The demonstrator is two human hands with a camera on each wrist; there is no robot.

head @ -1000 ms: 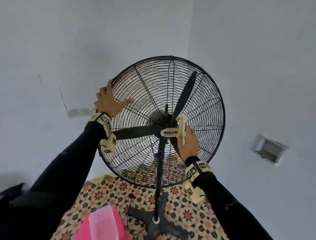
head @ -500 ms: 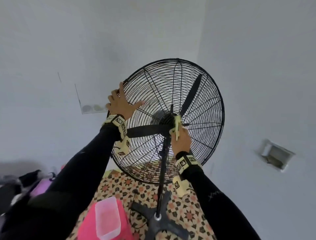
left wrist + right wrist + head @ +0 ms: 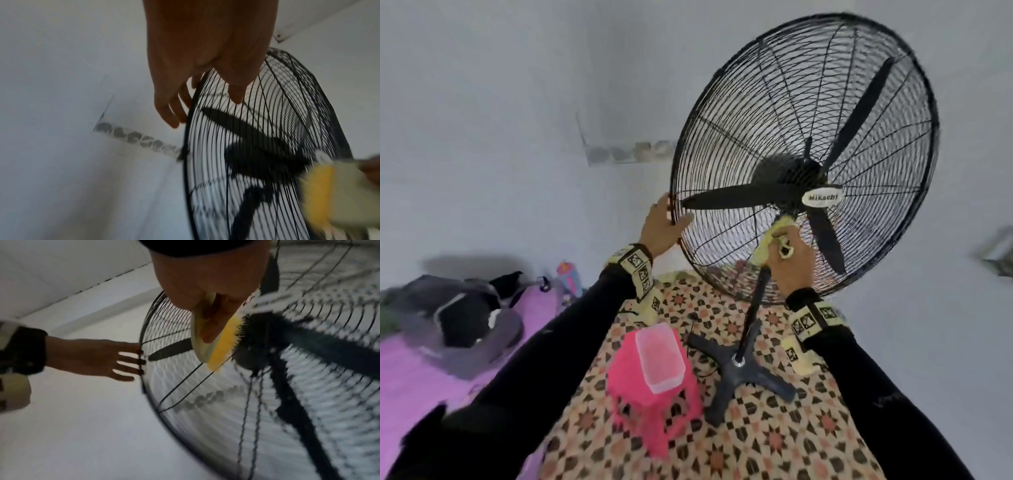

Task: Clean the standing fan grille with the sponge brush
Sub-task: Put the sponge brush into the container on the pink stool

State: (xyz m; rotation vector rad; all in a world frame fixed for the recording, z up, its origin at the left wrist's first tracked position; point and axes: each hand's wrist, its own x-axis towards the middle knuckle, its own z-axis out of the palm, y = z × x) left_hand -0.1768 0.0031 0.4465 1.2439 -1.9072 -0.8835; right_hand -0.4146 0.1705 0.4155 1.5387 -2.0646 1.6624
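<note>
Fan grille [image 3: 756, 137]: thin wire, likely springy; left hand [image 3: 662, 228] grip braces its left rim, fingers loosely round the edge. Sponge brush [image 3: 213, 344], soft and light, pinched in right hand [image 3: 792, 260] grip below the hub.

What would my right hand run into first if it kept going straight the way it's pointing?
Most likely the fan grille: the sponge brush in your right hand already sits against its wires near the hub, though blur hides exact contact.

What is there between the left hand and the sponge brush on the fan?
In the right wrist view, only grille wires and one dark blade behind them separate the left hand from the sponge brush.
</note>
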